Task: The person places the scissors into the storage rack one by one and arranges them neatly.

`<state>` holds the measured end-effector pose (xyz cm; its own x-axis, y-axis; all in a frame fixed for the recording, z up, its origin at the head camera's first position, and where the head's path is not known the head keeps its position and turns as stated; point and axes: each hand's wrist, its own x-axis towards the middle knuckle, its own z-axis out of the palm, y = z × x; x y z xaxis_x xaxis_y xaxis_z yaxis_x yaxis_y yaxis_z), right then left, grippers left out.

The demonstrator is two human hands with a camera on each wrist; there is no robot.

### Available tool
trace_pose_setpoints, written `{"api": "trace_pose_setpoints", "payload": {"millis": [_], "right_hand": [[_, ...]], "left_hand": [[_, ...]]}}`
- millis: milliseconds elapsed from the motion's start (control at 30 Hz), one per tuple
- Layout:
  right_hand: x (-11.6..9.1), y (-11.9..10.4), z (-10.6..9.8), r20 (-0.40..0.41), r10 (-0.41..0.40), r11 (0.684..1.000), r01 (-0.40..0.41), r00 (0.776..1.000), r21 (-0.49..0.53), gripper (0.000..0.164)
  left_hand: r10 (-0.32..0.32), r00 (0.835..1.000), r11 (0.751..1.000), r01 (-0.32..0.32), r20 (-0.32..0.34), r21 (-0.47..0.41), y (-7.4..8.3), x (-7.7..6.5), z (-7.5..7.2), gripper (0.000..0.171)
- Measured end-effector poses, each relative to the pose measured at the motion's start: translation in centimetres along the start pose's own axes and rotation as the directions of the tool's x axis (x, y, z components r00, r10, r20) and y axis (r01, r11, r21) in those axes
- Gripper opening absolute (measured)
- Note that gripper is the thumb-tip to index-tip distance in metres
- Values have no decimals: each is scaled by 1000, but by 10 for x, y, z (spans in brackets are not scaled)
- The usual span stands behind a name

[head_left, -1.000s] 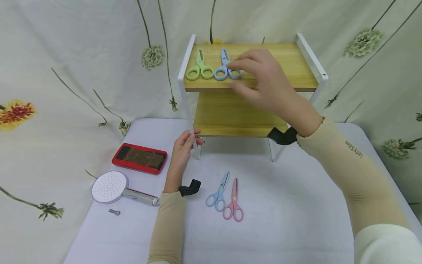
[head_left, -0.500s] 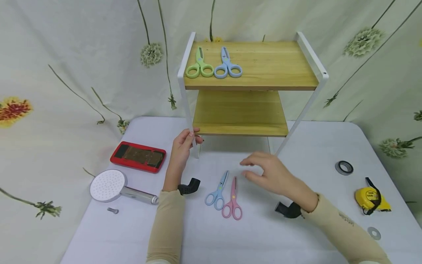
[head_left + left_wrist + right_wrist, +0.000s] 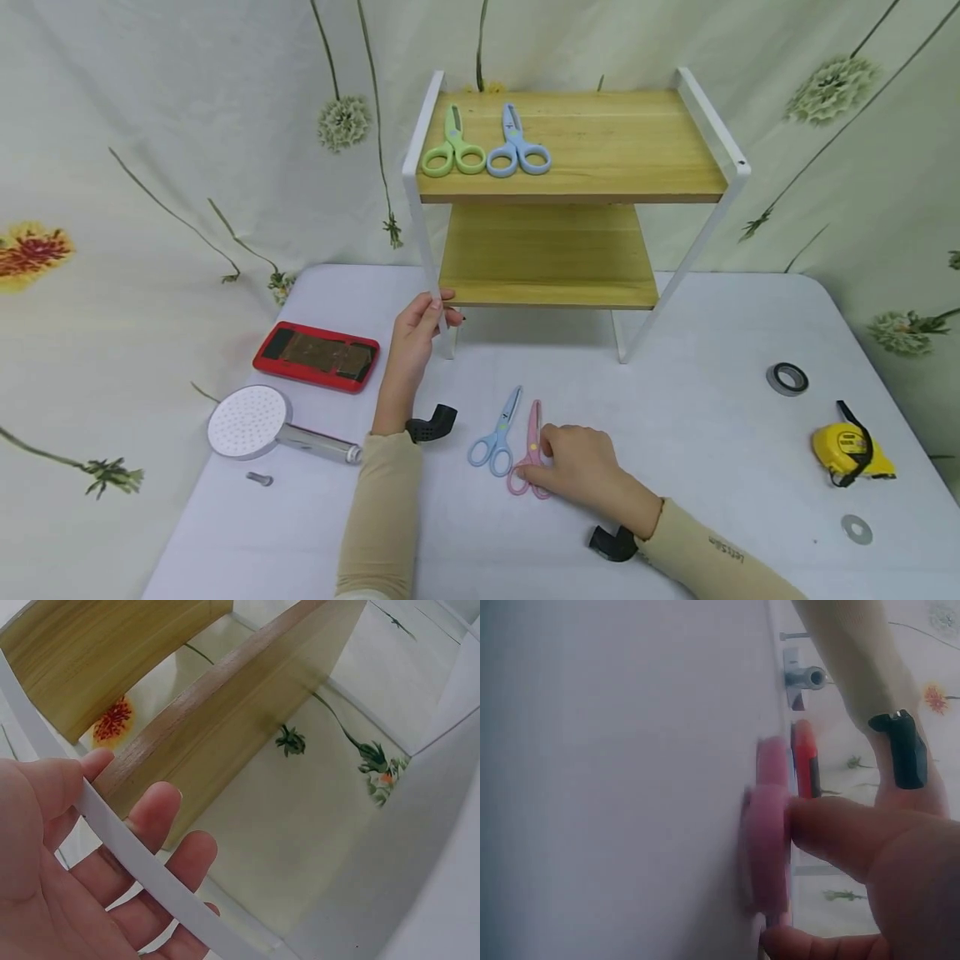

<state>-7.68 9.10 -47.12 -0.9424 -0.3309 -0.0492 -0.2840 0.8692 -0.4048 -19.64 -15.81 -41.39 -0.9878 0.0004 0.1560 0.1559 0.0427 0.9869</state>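
Observation:
My left hand (image 3: 411,342) grips the white metal leg (image 3: 139,847) of a two-tier wooden shelf (image 3: 622,142), thumb on one side and fingers curled round the other. On the table, my right hand (image 3: 581,467) pinches pink scissors (image 3: 533,443) between thumb and fingers. In the right wrist view the thumb presses the pink handle (image 3: 769,847), close over the white cloth. Light blue scissors (image 3: 500,435) lie just left of the pink ones. Green scissors (image 3: 453,146) and another blue pair (image 3: 513,146) lie side by side on the top tier, blades toward the back.
To the left are a red case (image 3: 315,358), a shower head (image 3: 251,421) and a small bolt (image 3: 259,479). Over on the right lie a roll of black tape (image 3: 787,379), a yellow tape measure (image 3: 843,450) and a washer (image 3: 857,529). A floral cloth hangs behind the table.
My right hand has come down from the blue scissors on the top tier to the table and taken hold of the pink scissors. The left hand has stayed on the shelf leg.

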Motion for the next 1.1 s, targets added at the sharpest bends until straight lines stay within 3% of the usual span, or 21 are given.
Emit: {"api": "trace_pose_setpoints", "payload": {"millis": [133, 367, 700, 800, 867, 967, 1100], "right_hand": [[-1, 1, -2, -20, 13, 1000, -13, 1000, 0, 36], [2, 12, -9, 35, 41, 990, -45, 999, 136, 30], [9, 27, -5, 19, 25, 960, -30, 999, 278, 26], [11, 31, -4, 24, -24, 927, 13, 999, 375, 21], [12, 33, -4, 50, -65, 886, 35, 997, 462, 16], [12, 36, -5, 119, -101, 810, 12, 988, 586, 7], [13, 38, -10, 161, -109, 759, -22, 981, 651, 3]], "left_hand": [[-1, 1000, 1000, 1, -1, -1, 0, 0, 1, 32], [-12, 1000, 1000, 12, 5, 5, 0, -1, 1, 32], [-23, 1000, 999, 23, -2, 29, 1, -1, 0, 33], [-21, 1000, 999, 21, -3, 31, 1, -1, 0, 32], [-17, 1000, 999, 17, -3, 28, 2, -1, 0, 32], [-16, 1000, 1000, 16, -3, 19, 1, -1, 0, 32], [-17, 1000, 1000, 17, 0, 5, 1, -1, 0, 32]]}}
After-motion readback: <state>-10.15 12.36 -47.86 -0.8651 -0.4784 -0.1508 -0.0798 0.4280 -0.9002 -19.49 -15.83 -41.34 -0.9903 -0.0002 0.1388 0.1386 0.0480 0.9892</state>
